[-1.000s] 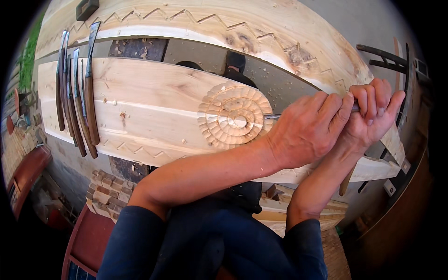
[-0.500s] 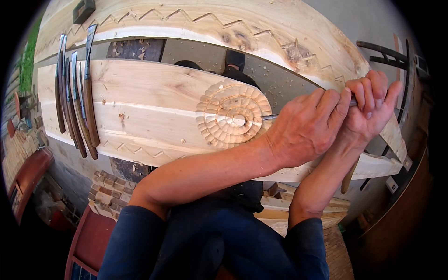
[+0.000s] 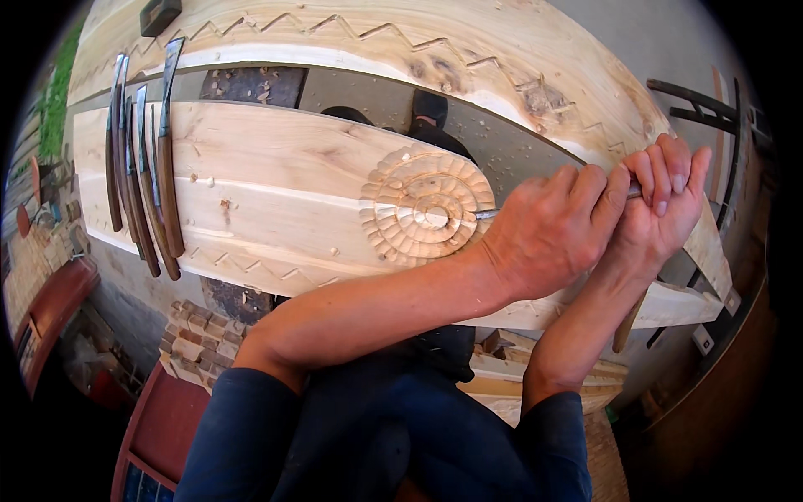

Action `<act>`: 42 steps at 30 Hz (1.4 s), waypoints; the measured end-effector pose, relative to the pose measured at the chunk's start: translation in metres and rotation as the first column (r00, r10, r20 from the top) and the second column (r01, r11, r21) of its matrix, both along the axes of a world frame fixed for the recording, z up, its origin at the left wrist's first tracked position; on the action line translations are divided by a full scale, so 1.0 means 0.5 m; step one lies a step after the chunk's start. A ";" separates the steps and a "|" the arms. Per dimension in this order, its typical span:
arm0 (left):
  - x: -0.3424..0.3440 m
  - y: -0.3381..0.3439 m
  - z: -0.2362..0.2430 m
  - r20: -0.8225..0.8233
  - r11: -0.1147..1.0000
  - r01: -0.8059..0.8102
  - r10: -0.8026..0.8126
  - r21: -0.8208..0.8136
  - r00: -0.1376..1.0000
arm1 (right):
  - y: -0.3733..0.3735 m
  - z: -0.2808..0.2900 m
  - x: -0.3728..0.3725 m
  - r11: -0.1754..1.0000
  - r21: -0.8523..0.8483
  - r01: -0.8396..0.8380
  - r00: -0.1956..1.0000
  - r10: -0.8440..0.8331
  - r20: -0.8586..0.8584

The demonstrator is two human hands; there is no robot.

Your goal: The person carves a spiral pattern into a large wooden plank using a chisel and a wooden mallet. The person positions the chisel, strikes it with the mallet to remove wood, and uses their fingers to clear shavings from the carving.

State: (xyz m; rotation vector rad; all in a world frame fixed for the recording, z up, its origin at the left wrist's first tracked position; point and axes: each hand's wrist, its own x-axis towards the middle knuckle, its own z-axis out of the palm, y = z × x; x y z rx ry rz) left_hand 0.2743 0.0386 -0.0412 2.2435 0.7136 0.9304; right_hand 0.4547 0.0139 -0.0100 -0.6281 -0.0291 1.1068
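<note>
My left hand (image 3: pixel 556 234) is closed round a carving gouge, whose narrow steel blade (image 3: pixel 485 215) sticks out to the left. The blade's tip meets the right side of a round carved rosette (image 3: pixel 428 209), made of rings of scooped petals in a pale wooden board (image 3: pixel 284 167). My right hand (image 3: pixel 665 180) grips the rear of the same tool, its fingers curled over the handle (image 3: pixel 634 192). Most of the handle is hidden by my hands. My left forearm crosses above the board's near edge.
Several wooden-handled chisels (image 3: pixel 170 167) lie side by side across the board's left end. Beyond it is a second board (image 3: pixel 351 42) with a zigzag groove and a dark block (image 3: pixel 159 17) on top. Small wood blocks (image 3: pixel 196 343) are stacked at the near left, beside a reddish frame (image 3: pixel 163 418).
The view has shifted slightly, so the boards and chisels appear a little farther right. Against the board, my hands have moved slightly left. Both keep their grip on the gouge.
</note>
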 end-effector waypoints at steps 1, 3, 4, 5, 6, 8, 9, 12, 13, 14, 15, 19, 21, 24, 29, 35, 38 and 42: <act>-0.001 0.000 0.001 0.010 1.000 -0.003 0.003 0.014 1.000 | 0.000 0.004 -0.003 1.000 -0.022 0.021 1.000 -0.021 0.022; -0.002 0.001 0.001 0.023 1.000 -0.006 0.005 0.030 1.000 | 0.001 0.013 -0.012 0.995 0.095 -0.030 0.999 0.028 0.024; -0.002 0.001 0.001 0.049 0.998 -0.010 0.007 0.060 0.999 | 0.001 0.017 -0.017 0.975 0.208 -0.081 0.997 0.075 0.034; -0.003 0.001 0.001 0.075 0.996 -0.014 0.008 0.089 0.997 | 0.000 0.019 -0.020 0.975 0.209 -0.080 0.997 0.074 0.036; -0.003 0.001 0.000 0.077 0.996 -0.016 0.009 0.092 0.997 | 0.002 0.021 -0.022 0.963 0.247 -0.104 0.994 0.096 0.045; -0.004 0.001 -0.001 0.089 0.994 -0.016 0.006 0.112 0.996 | -0.001 0.023 -0.023 0.949 0.287 -0.130 0.991 0.119 0.056; -0.004 0.002 -0.003 0.091 0.993 -0.019 0.008 0.118 0.996 | -0.006 0.023 -0.024 0.977 0.201 -0.073 0.997 0.064 0.052; -0.005 0.001 -0.004 0.080 0.992 0.012 -0.022 0.122 0.997 | -0.026 0.027 -0.029 0.995 0.094 0.025 0.998 -0.030 0.051; -0.009 -0.002 -0.001 0.090 0.992 0.039 -0.050 0.117 0.995 | -0.036 0.027 -0.032 0.995 0.070 0.067 0.996 -0.070 0.048; -0.014 -0.006 0.002 0.099 0.991 0.066 -0.077 0.113 0.992 | -0.050 0.023 -0.034 0.995 0.078 0.062 0.997 -0.066 0.046; -0.005 -0.020 0.011 0.124 0.990 0.084 -0.098 0.113 0.987 | -0.082 0.033 -0.029 0.988 0.109 0.108 0.993 -0.113 0.034; -0.021 -0.052 0.022 0.190 0.966 0.100 -0.148 0.239 0.971 | -0.145 0.050 -0.073 0.949 0.234 0.213 0.975 -0.221 0.007; -0.040 -0.063 0.038 0.194 0.953 0.140 -0.196 0.268 0.961 | -0.168 0.070 -0.096 0.931 0.249 0.268 0.959 -0.282 0.021; -0.090 -0.067 0.065 0.118 0.940 0.207 -0.246 0.272 0.962 | -0.188 0.089 -0.135 0.960 0.204 0.189 0.960 -0.225 0.167; -0.200 -0.063 0.099 -0.001 0.930 0.245 -0.254 0.274 0.967 | -0.202 0.090 -0.224 0.968 -0.089 0.235 0.738 -0.118 0.664; -0.351 -0.028 0.111 -0.189 0.922 0.163 -0.101 0.350 0.977 | -0.242 0.082 -0.352 0.927 -0.374 -0.043 0.564 0.331 0.756; -0.394 -0.021 0.115 -0.237 0.901 0.033 0.079 0.434 0.968 | -0.233 0.057 -0.415 0.968 -0.220 -0.120 0.443 0.251 0.861; -0.411 -0.043 0.113 0.002 0.922 -0.362 0.365 -0.137 0.931 | -0.213 0.048 -0.473 0.998 -0.020 -0.063 0.066 0.024 0.998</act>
